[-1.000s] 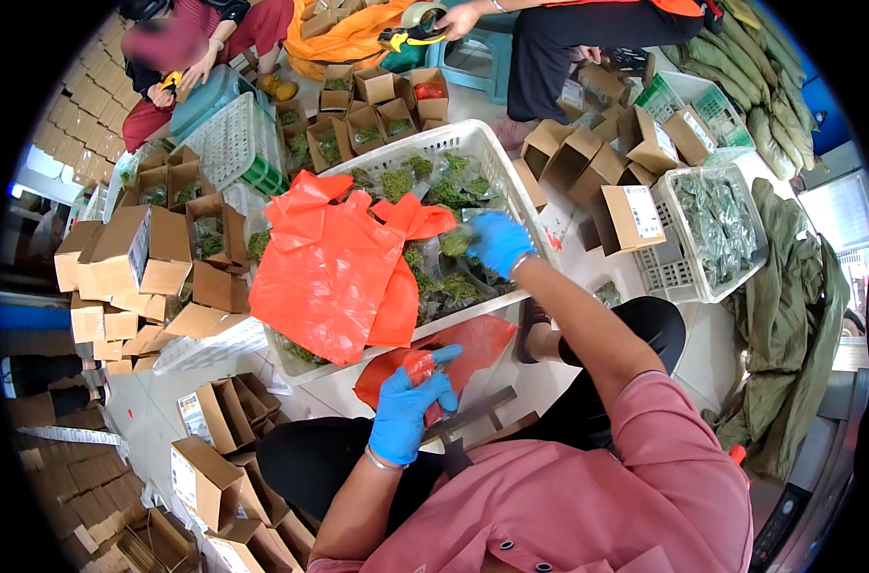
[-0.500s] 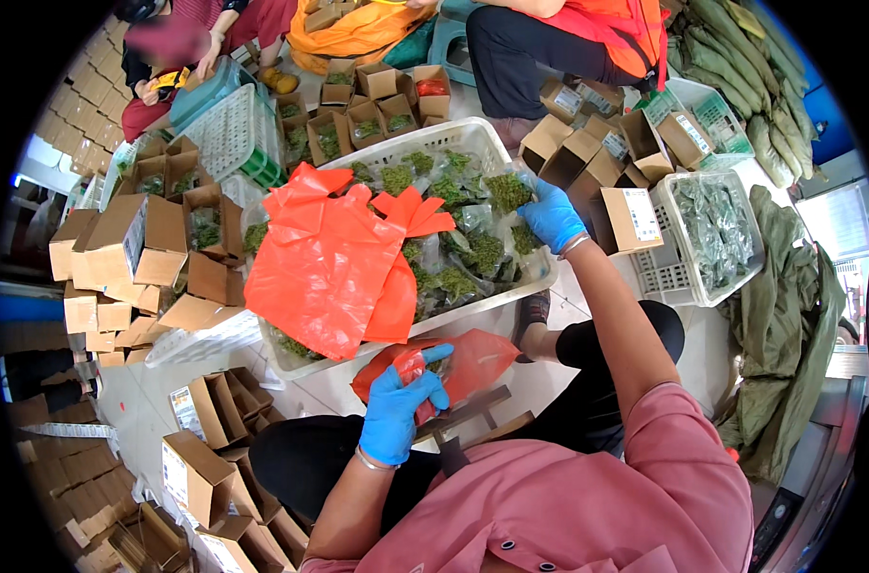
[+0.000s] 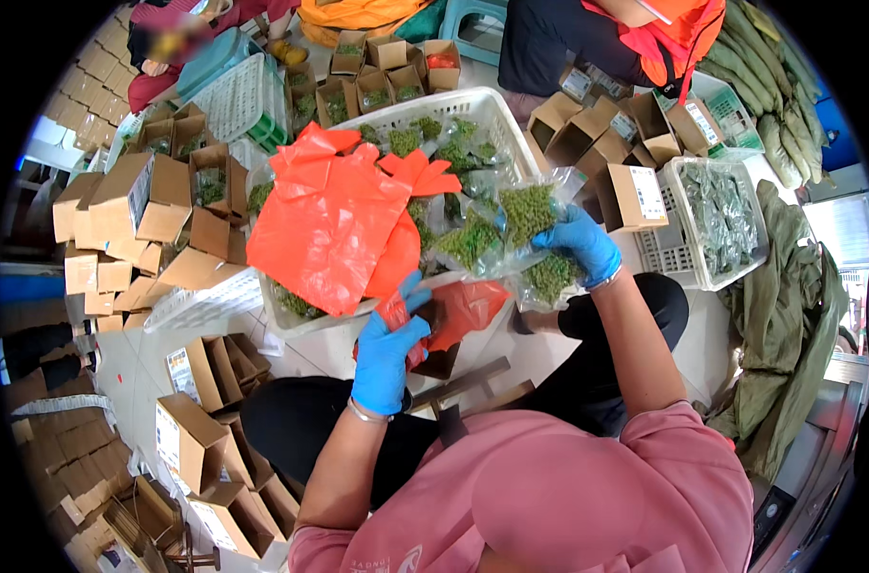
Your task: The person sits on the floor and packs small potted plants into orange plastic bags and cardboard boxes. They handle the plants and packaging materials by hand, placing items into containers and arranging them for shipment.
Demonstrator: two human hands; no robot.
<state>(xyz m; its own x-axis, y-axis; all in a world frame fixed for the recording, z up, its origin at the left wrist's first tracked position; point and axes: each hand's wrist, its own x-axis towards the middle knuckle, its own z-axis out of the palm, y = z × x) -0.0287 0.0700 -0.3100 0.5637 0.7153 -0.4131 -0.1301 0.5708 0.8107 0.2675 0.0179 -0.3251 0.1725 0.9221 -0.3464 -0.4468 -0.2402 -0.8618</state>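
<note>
My left hand [image 3: 386, 358], in a blue glove, has its fingers wrapped round an open red plastic bag [image 3: 463, 310] just below the crate. My right hand [image 3: 583, 244], also gloved, grips several clear bags of green, granular-looking plant material [image 3: 527, 210] over the crate's near right corner; some dangle past the rim. The white plastic crate [image 3: 492, 110] holds similar bags [image 3: 406, 141], and a pile of flat red plastic bags [image 3: 324, 234] covers much of its left side.
Cardboard boxes surround the crate [image 3: 167, 215], [image 3: 205, 439], [image 3: 625, 186]. A white basket of packed bags [image 3: 716, 224] stands right, beside olive sacking [image 3: 778, 325]. Co-workers sit at top left [image 3: 148, 81] and top right [image 3: 558, 48]. Long olive bundles [image 3: 769, 95] lie behind.
My right hand has taken hold of the plant bags in the crate and pulled them up toward me. My left hand has risen with the red bag. The top-right co-worker has shifted.
</note>
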